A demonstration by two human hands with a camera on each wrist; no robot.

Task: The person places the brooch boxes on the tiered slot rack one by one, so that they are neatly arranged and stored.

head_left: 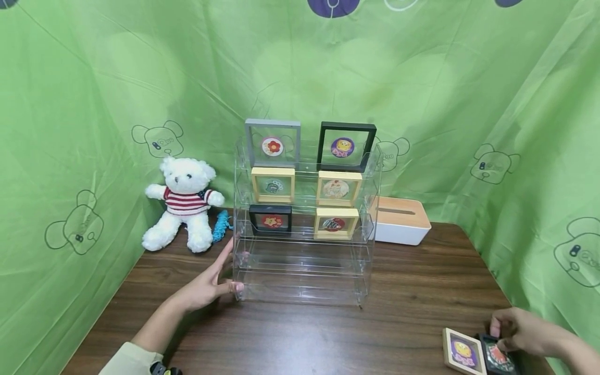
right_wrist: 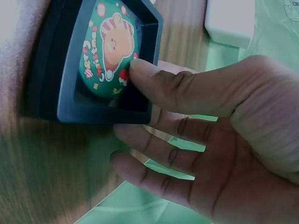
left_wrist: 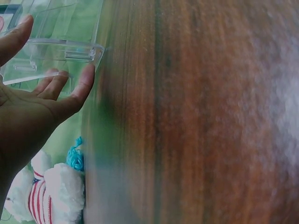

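A clear acrylic tiered stand (head_left: pixel 300 286) holds several small framed badges on its upper tiers. Extended fingers of my left hand (head_left: pixel 201 289) touch the stand's lower left side; its thumb is near the front corner. At the far right of the table, my right hand (head_left: pixel 534 333) pinches a black frame (right_wrist: pixel 67 100), thumb on the front and fingers behind. Inside this frame is a green round badge (right_wrist: pixel 110 46) with a cartoon animal. Another dark edge shows behind it; whether that is a second frame I cannot tell. A light wooden frame (head_left: pixel 464 354) with a purple badge lies alongside.
Left of the stand sits a white teddy bear (head_left: pixel 187 203) in a striped shirt, beside a blue yarn-like bundle (head_left: pixel 221 226). Behind the stand's right side is a white tissue box (head_left: pixel 403 234) with a wooden lid. Green cloth (head_left: pixel 422 94) surrounds the wooden table (head_left: pixel 408 297).
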